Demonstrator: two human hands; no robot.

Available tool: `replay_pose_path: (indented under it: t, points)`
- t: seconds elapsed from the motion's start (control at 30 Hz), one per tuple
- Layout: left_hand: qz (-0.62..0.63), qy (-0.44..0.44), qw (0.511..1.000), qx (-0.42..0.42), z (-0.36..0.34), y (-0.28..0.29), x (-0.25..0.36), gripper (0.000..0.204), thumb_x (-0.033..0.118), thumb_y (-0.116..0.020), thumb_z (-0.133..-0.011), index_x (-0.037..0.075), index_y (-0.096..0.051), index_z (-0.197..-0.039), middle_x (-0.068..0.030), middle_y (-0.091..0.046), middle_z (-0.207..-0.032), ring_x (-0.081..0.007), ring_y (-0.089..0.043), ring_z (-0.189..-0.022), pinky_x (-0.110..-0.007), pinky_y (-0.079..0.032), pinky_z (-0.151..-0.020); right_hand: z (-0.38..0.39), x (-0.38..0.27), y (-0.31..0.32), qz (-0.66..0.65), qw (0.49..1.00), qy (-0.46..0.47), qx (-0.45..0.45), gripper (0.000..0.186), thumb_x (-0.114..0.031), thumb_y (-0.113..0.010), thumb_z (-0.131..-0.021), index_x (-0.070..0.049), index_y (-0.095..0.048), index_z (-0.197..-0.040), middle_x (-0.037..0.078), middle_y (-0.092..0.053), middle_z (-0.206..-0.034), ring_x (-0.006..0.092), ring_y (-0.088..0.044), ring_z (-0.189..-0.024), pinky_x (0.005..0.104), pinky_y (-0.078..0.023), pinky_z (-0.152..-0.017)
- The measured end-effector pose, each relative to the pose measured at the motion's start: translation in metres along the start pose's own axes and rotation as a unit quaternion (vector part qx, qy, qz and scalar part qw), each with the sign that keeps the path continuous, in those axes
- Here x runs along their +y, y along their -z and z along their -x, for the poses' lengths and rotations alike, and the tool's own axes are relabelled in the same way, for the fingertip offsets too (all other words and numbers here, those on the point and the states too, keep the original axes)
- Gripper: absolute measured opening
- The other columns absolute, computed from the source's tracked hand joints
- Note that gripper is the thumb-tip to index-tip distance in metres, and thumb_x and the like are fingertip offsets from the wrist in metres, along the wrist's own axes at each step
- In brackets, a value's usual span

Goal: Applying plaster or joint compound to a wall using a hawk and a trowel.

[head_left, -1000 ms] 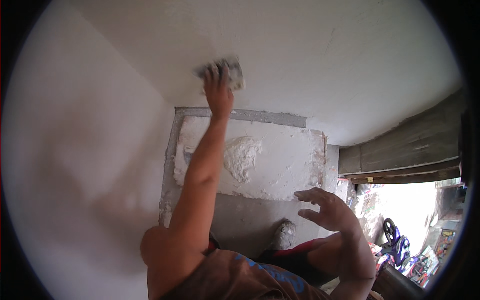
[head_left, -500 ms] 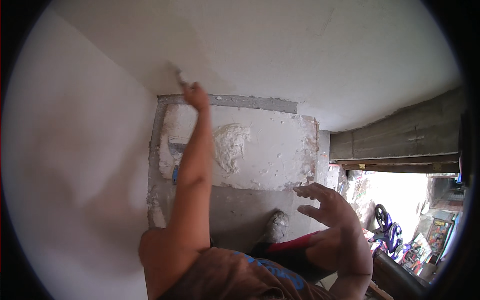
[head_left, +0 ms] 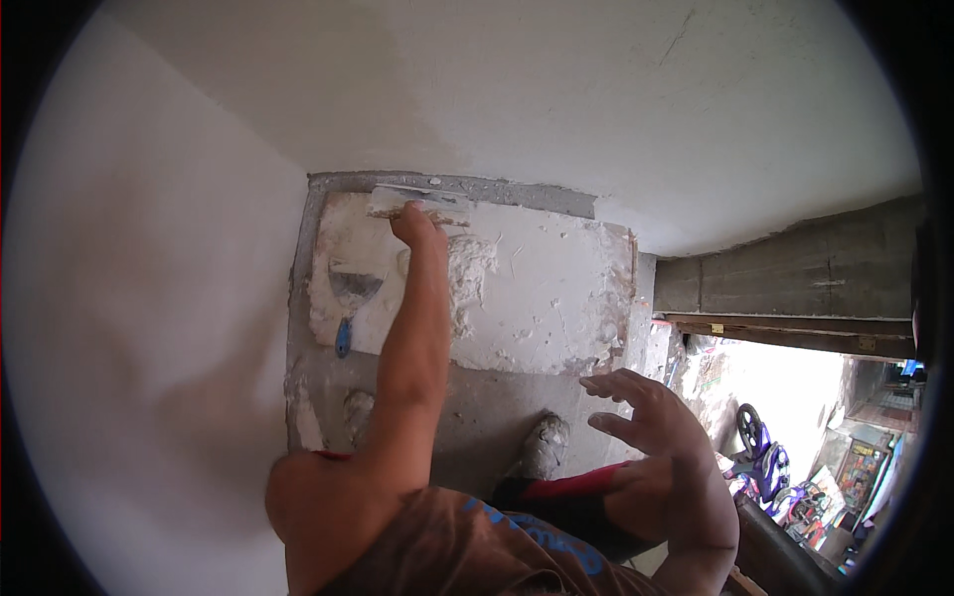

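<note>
My left hand (head_left: pixel 419 226) is wrapped round the grip of a plastering trowel (head_left: pixel 445 206) with a long rectangular blade. The trowel is over the far left edge of a board (head_left: pixel 561 283) smeared with white plaster. Just this side of it lies a mound of wet plaster (head_left: pixel 471 270), partly covered by my forearm. A putty knife (head_left: pixel 344 336) with a blue handle and a wide, coated blade rests on the board's left part. In the air above the board's near right corner is my right hand (head_left: pixel 646 412), dusty and empty, thumb and fingers apart.
A white wall (head_left: pixel 129 328) rises at the left and another wall (head_left: pixel 556 99), with a darker damp patch at its left, stands beyond the board. My shoes (head_left: pixel 545 447) are on the grey floor near the board. Through a doorway at the right shows a purple bicycle (head_left: pixel 770 467).
My left hand has brought the trowel down from the far wall to the board, moving toward me and slightly right. The putty knife has come into fuller view. My right hand has barely moved.
</note>
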State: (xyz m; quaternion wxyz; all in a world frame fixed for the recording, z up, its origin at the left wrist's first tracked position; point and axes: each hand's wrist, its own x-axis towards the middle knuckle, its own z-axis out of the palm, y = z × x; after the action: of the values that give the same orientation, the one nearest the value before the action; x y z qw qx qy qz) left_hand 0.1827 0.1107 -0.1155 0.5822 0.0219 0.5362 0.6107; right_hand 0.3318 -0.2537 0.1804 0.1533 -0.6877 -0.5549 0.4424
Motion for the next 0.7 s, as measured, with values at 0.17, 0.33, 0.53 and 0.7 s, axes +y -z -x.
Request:
replay_pose_path:
  t: [0.17,0.33,0.53,0.7]
  points:
    - [0.028,0.118,0.992,-0.043,-0.036,-0.032,0.027,0.051,-0.002,-0.055,-0.078,0.004,-0.05,-0.129,-0.0119,-0.056,-0.12,-0.0292,-0.059,-0.105,-0.048,-0.052,-0.087,-0.004,-0.009,-0.008,-0.027,0.999,-0.02,-0.02,0.048,-0.023,-0.075,-0.084,-0.011,-0.061,-0.128,0.011,-0.067,-0.113,0.0259,-0.065,-0.104,0.0367,-0.053,-0.089]
    - [0.028,-0.016,0.98,-0.194,0.106,-0.093,0.066,0.048,0.003,-0.057,-0.081,0.006,-0.049,-0.129,-0.0133,-0.053,-0.122,-0.0304,-0.054,-0.113,-0.05,-0.045,-0.1,0.007,-0.006,-0.007,-0.049,0.998,-0.031,0.004,0.046,-0.022,-0.075,-0.085,-0.012,-0.061,-0.128,0.011,-0.066,-0.111,0.0285,-0.065,-0.104,0.0371,-0.053,-0.09]
    - [0.073,-0.151,0.979,-0.113,0.126,-0.036,0.077,0.048,-0.005,-0.052,-0.079,-0.002,-0.046,-0.127,-0.0162,-0.054,-0.122,-0.0287,-0.057,-0.108,-0.04,-0.048,-0.096,-0.001,-0.017,0.009,0.0,1.0,0.01,0.009,0.047,-0.021,-0.075,-0.083,-0.011,-0.062,-0.127,0.011,-0.066,-0.113,0.0286,-0.065,-0.104,0.0373,-0.053,-0.089]
    - [0.05,-0.232,0.97,-0.061,-0.002,0.005,0.068,0.058,-0.011,-0.049,-0.079,-0.004,-0.041,-0.136,-0.0172,-0.051,-0.134,-0.0289,-0.056,-0.116,-0.039,-0.045,-0.102,0.0,-0.018,0.009,-0.011,0.999,-0.043,0.0,0.047,-0.022,-0.075,-0.083,-0.008,-0.062,-0.126,0.012,-0.065,-0.115,0.0283,-0.065,-0.106,0.0381,-0.053,-0.091]
